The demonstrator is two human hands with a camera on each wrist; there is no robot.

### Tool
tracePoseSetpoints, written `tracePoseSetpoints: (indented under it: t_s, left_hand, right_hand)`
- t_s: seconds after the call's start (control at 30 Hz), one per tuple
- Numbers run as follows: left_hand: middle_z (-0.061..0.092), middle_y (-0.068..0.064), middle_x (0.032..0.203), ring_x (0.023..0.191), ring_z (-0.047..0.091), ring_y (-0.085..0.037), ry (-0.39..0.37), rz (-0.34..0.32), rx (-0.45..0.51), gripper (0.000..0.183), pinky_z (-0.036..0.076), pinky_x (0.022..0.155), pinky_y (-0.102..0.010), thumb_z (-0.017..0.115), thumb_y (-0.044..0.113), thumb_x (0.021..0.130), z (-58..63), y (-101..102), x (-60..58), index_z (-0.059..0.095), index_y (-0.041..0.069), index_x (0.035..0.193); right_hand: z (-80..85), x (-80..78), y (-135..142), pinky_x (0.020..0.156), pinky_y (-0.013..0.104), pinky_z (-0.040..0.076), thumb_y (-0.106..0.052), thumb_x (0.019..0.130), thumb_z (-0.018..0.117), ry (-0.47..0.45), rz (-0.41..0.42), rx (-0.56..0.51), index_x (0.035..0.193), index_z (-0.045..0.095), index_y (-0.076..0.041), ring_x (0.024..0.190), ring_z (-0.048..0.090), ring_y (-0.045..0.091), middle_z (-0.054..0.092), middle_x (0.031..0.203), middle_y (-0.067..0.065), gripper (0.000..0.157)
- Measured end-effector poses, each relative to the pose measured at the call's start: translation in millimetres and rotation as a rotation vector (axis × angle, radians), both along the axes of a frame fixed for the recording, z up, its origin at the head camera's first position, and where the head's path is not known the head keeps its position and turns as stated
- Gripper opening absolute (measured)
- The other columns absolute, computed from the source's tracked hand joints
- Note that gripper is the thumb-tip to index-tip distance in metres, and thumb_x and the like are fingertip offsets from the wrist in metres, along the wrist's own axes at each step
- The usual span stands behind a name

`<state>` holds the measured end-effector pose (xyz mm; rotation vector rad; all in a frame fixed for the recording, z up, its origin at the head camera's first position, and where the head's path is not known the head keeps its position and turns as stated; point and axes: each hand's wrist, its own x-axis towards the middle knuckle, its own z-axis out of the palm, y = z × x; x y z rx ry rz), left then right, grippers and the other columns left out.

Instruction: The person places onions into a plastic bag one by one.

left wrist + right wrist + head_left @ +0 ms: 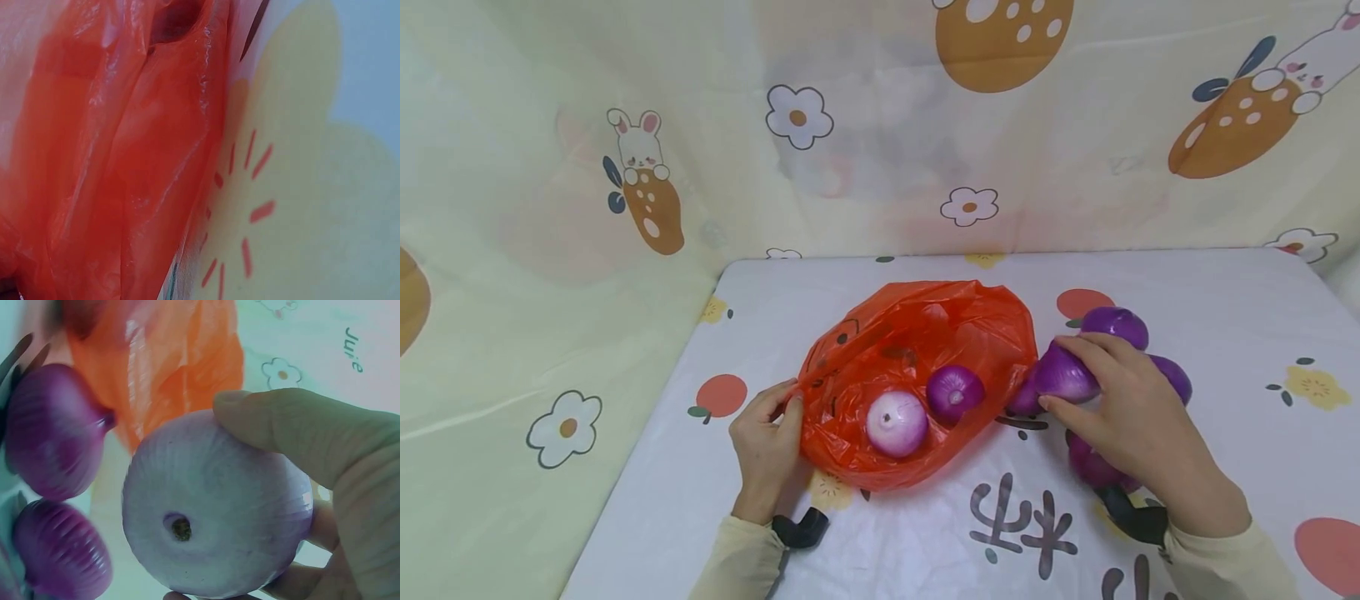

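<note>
A red plastic bag [917, 312] lies with its mouth spread in the middle of the table. My left hand [763, 446] pinches its left edge between thumb and fingers. In the left wrist view the bag [156, 144] fills the left side and the hand is out of sight. Inside the bag sit a pale onion [897, 423] and a purple onion [955, 393]. My right hand [1142, 417] grips another onion [1063, 375] just right of the bag's rim. The right wrist view shows this onion [212, 500] between thumb and fingers, its root end towards the camera.
Around the right hand more purple onions rest on the table: one behind it [1116, 325], one to its right [1174, 379] and one under the wrist [1093, 462]. Another onion [1022, 402] lies against the bag. A patterned cloth curtain [880, 183] hangs behind the table.
</note>
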<state>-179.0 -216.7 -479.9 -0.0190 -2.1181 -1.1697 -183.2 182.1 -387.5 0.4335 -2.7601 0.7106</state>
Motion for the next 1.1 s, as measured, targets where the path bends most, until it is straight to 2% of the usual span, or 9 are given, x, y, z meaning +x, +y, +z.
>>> tracePoseSetpoints:
  t_s: [0.3,0.57,0.83,1.1]
  left_hand:
    - [0.079,-0.012,0.104,0.093,0.077,-0.029,0.011,-0.014,-0.008,0.015,0.054,0.084,-0.010,0.071,0.000,0.093,0.8,-0.2,-0.1,0.082,-0.001,0.103]
    - [0.079,-0.012,0.104,0.094,0.077,-0.029,0.008,-0.013,-0.010,0.014,0.054,0.085,-0.011,0.072,0.000,0.092,1.8,0.4,-2.2,0.082,-0.001,0.102]
    - [0.079,-0.012,0.105,0.095,0.077,-0.028,0.006,-0.011,-0.008,0.014,0.054,0.085,-0.011,0.072,0.000,0.092,0.9,-0.6,-1.9,0.082,-0.001,0.102]
    - [0.079,-0.012,0.106,0.096,0.077,-0.028,0.001,-0.019,-0.005,0.015,0.055,0.086,-0.012,0.072,0.000,0.092,3.0,0.0,-0.4,0.082,0.000,0.103]
  right_hand:
    - [11.3,-0.4,-16.6,0.094,0.077,0.047,-0.025,0.075,0.093,0.047,0.059,-0.029,0.139,0.062,-0.003,0.128,0.051,0.049,0.059,0.138,0.028,0.074]
    - [17.7,-3.2,-35.0,0.092,0.073,0.052,-0.026,0.078,0.092,0.026,0.115,-0.039,0.143,0.061,-0.007,0.126,0.052,0.048,0.058,0.138,0.024,0.075]
    - [20.1,-3.9,-53.8,0.092,0.069,0.054,-0.030,0.082,0.089,-0.033,0.144,-0.033,0.147,0.059,-0.012,0.132,0.050,0.047,0.054,0.145,0.023,0.075]
    - [19.9,-7.5,-72.0,0.099,0.065,0.053,-0.024,0.081,0.089,-0.008,0.200,-0.064,0.146,0.060,-0.009,0.129,0.053,0.044,0.056,0.143,0.022,0.073]
